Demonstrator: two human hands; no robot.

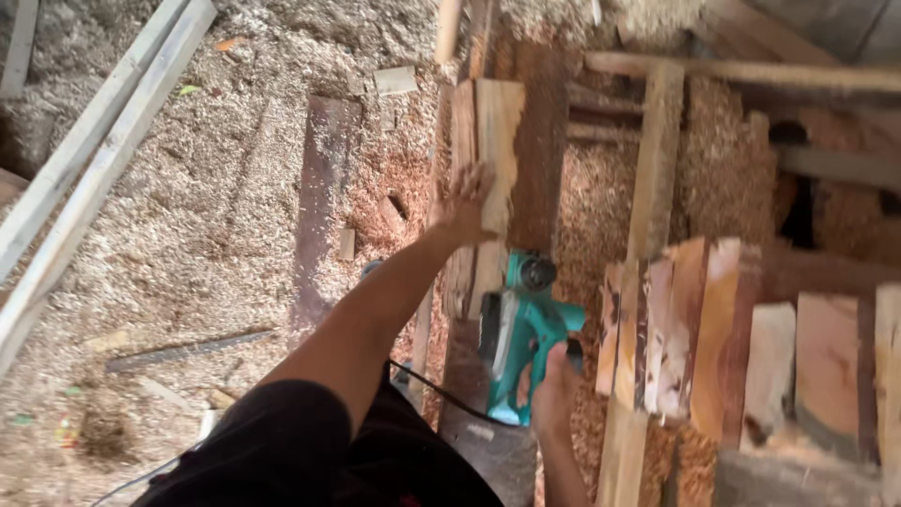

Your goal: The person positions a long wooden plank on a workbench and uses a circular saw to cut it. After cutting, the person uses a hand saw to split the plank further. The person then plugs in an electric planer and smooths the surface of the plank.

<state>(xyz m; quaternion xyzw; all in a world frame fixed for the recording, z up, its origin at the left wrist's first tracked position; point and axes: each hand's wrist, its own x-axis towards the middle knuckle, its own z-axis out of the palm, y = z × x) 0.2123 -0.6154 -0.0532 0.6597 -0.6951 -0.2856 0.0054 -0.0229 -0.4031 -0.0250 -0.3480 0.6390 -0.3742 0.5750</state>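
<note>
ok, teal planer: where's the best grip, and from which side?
Probably the rear handle of the teal planer, from above and behind. The handle loops at the near end, its body points away along the board, and the right hand grips there.
</note>
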